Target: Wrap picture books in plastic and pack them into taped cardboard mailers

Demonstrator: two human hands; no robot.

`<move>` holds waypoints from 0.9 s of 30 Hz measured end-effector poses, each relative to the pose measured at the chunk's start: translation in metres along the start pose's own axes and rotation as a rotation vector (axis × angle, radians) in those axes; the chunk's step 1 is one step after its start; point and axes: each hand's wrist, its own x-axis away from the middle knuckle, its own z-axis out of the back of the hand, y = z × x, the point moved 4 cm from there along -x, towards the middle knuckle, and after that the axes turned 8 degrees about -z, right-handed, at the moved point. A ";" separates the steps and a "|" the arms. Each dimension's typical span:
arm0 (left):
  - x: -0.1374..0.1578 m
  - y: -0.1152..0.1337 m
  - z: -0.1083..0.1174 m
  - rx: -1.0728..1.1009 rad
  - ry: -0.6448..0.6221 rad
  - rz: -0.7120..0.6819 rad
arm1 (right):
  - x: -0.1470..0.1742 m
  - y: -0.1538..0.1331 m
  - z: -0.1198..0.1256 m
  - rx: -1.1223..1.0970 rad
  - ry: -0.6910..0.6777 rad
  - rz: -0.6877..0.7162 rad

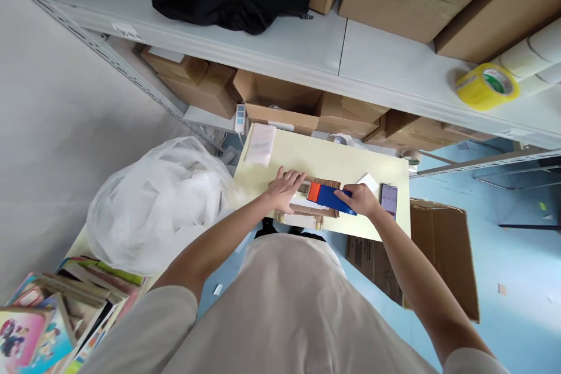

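My right hand point(360, 198) is wrapped round a blue tape dispenser point(333, 198) with an orange part at its left end. The dispenser lies over a small flat cardboard piece point(316, 211) at the table's front edge. My left hand point(284, 188) rests on the left end of that cardboard with its fingers stretched out and spread. Between my hands, a pale strip shows by the orange end, but I cannot make out what it is. The table point(302, 149) under them is pale yellow.
A phone point(388, 201) and white paper point(368, 183) lie right of my hands. A pink-white sheet point(262, 144) sits at the back left. Yellow tape point(487, 86) stands on the shelf above. A big plastic bag point(162, 204) bulges at left; an open carton point(442, 251) stands at right.
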 end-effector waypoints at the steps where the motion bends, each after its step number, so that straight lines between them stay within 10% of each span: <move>1: 0.001 -0.001 -0.002 0.001 -0.003 0.020 | -0.001 0.001 0.001 -0.005 -0.017 0.008; 10: -0.001 0.007 -0.006 0.004 -0.014 0.057 | 0.002 0.024 0.011 -0.018 -0.129 0.042; 27: 0.000 -0.023 0.006 -0.050 -0.140 0.133 | -0.014 0.154 -0.008 -0.149 -0.167 0.055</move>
